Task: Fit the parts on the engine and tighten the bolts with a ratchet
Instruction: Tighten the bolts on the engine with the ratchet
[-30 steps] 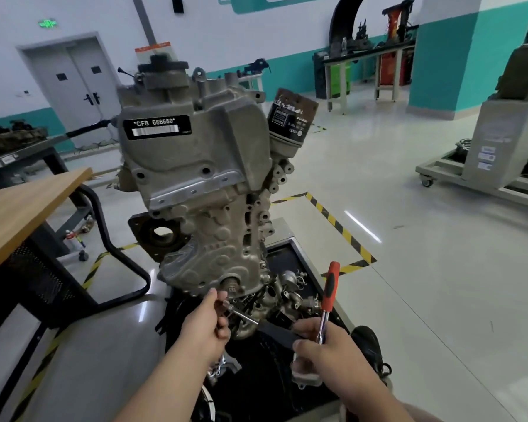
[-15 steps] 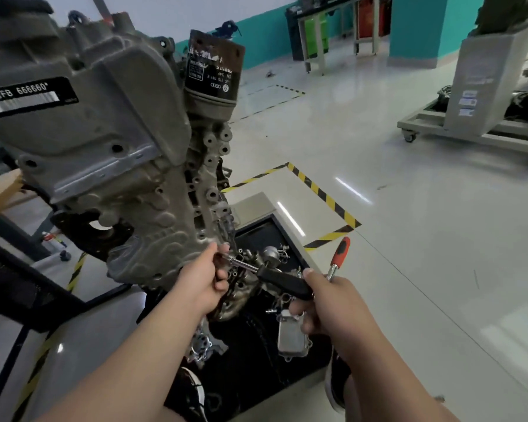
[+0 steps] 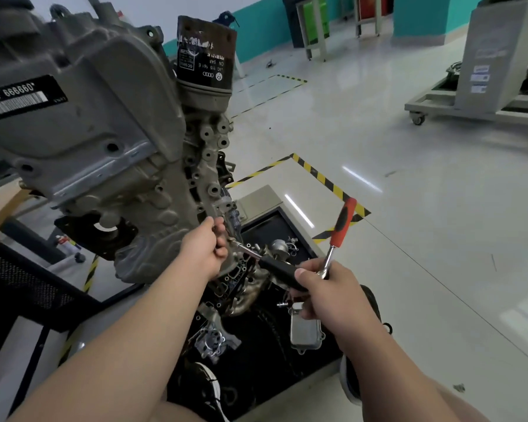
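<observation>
The engine fills the upper left, with the oil filter on its upper right corner. Below it lies a tray of loose parts. A driver spans from the left hand, at the engine's lower right edge, to the right hand over the tray, with the ratchet rising behind it.

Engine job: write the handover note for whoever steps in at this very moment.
Left hand: fingers curled at the metal tip of the driver, against the lower edge of the engine.
Right hand: grips the driver by its black handle, together with the ratchet, whose red handle points up; it is on no bolt.
Done: oil filter sits on the engine.
Left: loose parts lie in the floor tray, a silver cooler among them. Which bolts are tight cannot be told.
</observation>
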{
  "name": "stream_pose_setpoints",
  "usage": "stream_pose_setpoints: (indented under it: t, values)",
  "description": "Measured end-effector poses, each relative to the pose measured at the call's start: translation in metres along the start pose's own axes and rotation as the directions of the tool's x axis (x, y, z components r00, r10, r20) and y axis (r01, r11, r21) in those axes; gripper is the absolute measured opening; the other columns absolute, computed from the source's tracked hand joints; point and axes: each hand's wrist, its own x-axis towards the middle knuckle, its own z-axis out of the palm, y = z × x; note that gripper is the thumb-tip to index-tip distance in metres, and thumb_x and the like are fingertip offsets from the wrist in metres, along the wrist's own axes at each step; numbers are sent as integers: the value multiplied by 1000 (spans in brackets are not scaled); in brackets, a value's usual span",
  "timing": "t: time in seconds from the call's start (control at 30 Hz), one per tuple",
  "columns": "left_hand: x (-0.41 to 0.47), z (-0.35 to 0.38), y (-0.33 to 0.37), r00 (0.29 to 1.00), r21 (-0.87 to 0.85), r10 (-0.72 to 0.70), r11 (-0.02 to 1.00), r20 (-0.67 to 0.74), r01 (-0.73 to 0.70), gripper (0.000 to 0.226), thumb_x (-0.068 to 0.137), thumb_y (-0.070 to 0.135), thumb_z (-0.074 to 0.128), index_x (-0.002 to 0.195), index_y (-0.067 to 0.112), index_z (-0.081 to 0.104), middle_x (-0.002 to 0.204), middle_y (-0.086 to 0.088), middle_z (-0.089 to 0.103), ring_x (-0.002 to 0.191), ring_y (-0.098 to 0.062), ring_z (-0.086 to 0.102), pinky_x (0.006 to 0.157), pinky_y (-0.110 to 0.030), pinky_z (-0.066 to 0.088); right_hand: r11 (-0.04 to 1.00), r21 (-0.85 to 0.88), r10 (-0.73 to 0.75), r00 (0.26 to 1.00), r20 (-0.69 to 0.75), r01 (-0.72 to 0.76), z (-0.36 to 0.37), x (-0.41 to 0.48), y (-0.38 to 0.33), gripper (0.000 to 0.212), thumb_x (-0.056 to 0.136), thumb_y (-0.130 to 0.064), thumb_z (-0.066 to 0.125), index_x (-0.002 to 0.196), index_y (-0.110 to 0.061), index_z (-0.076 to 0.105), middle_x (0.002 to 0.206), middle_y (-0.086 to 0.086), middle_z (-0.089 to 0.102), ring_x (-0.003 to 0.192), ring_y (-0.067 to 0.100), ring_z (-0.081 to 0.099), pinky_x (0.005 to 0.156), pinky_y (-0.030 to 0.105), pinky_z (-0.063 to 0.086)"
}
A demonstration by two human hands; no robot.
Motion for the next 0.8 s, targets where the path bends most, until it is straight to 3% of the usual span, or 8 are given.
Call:
stream_pose_setpoints:
  t: [0.1,0.3,0.43,0.53,0.6,0.67,0.8]
  values:
    - [2,9,17,998,-157,15,988,67,-5,27,106,24,36,87,16,55,70,6,49,31,-1,32,29,-14,19,999,14,-38,999,-36,38,-6,1,-2,6,92,-21,60,93,-16,62,71,2,73,44,16,55,51,28,49]
    - [0,15,19,950,-479,-44,856,309,195,24,104,24,37,88,13,52,53,9,59,30,-2,34,29,-14,21,998,44,-50,998,-40,52,-10,1,-4,5,94,-19,60,93,-14,62,71,4,73,44,17,53,47,26,48]
    - [-5,28,15,935,-618,-16,747,355,247,30,103,20,36,78,15,51,56,10,58,30,-2,34,29,-14,21,998,-46,-45,998,-48,42,-7,1,2,6,92,-21,62,91,-15,63,69,2,72,46,15,56,49,24,48]
    - [-7,33,14,935,-679,5,689,353,253,31,102,18,36,76,14,52,57,10,56,30,-3,34,29,-15,22,993,-107,-49,998,-51,43,-3,0,5,6,91,-20,62,90,-15,63,72,5,72,42,6,57,42,17,44]
    - [-7,31,14,941,-684,9,689,337,239,31,102,18,36,75,14,51,57,10,55,30,-3,34,29,-15,22,987,-151,-60,997,-46,53,-2,1,6,6,91,-20,62,89,-15,62,75,6,71,42,4,57,40,15,43]
    - [-6,25,13,953,-623,5,757,302,194,28,102,20,40,77,16,51,56,10,58,31,-2,34,30,-15,21,977,-203,-75,996,-55,63,-2,3,7,5,90,-20,61,86,-16,62,71,3,70,42,7,56,40,15,43]
    - [-2,-7,-7,980,-219,-15,974,197,59,17,100,26,48,88,18,57,57,9,58,34,-2,35,28,-16,20,973,-222,-79,991,-107,54,-4,5,7,6,91,-19,61,85,-18,61,76,7,69,59,18,68,47,24,51]
